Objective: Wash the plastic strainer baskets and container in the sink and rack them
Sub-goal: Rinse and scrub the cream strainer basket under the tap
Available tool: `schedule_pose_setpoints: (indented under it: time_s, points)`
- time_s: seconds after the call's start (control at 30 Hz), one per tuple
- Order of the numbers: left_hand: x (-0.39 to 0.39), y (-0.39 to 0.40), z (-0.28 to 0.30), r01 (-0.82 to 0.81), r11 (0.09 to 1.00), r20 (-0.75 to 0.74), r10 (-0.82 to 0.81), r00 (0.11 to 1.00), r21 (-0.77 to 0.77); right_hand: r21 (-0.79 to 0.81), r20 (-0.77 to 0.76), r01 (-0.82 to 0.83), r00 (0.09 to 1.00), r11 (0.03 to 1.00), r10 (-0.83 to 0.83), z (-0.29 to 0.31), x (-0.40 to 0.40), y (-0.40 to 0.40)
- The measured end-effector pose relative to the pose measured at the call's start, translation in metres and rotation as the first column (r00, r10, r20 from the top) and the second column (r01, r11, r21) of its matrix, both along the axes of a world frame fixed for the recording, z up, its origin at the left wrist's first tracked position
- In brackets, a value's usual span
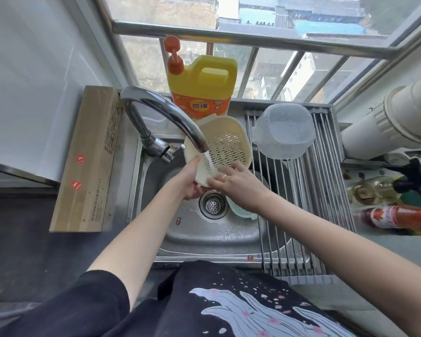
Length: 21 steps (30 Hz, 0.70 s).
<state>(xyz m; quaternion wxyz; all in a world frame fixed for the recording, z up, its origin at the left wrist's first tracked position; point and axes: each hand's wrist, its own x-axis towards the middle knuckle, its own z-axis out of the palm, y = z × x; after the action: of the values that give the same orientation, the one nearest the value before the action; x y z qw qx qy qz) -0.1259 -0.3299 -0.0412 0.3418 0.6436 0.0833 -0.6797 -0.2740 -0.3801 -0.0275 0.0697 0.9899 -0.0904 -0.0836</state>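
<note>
Cream-coloured plastic strainer basket with a slotted base point(225, 144), tilted on its side over the stainless-steel sink point(212, 237), its open mouth turned toward the person, directly beneath the spout of the curved chrome tap point(165, 117), from which water runs into it; left hand point(192, 181) curled round the near rim from below, supporting the basket; right hand point(238, 186), a ring on one finger, laid with loosely spread fingers against the wet inner wall and near rim, apparently rubbing it. Translucent plastic container point(283, 131), inverted on the roll-up rack of steel rods point(301, 195) spanning the sink's right half, judged already washed; pale green plastic strainer basket point(241, 211), lying in the basin beside the drain point(213, 205) and partly hidden under the right wrist, judged still to be done; the task stands roughly at its middle. Yellow detergent jug with an orange pump point(202, 86), just behind the cream basket; brown cardboard box point(88, 161), on the counter at left; bottles point(394, 215) lying beyond the rack at right. Free rods in front of the container offer room; the overhanging tap crowds the basket's lift.
</note>
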Motion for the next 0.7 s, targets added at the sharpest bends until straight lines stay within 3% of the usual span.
schedule_pose_setpoints:
  time_s: [0.13,0.27,0.57,0.7]
  points:
    - [0.013,0.01,-0.005,0.203,0.976,0.171,-0.214,0.962,0.077,0.043,0.04,-0.166,0.986,0.985,0.164,0.006,-0.006,-0.016]
    - [0.035,0.018,-0.009,0.295,0.955,0.271,-0.289,0.918,0.022,0.066,0.047,-0.268,0.963,0.961,0.266,0.002,-0.026,-0.025]
    - [0.03,0.02,-0.021,0.322,0.947,0.444,-0.295,0.846,0.016,0.048,0.123,-0.127,0.985,0.991,0.12,-0.022,-0.026,-0.005]
    - [0.019,0.014,-0.014,0.252,0.967,0.493,-0.199,0.847,-0.042,0.164,-0.136,0.187,0.977,0.969,-0.166,-0.014,-0.006,0.008]
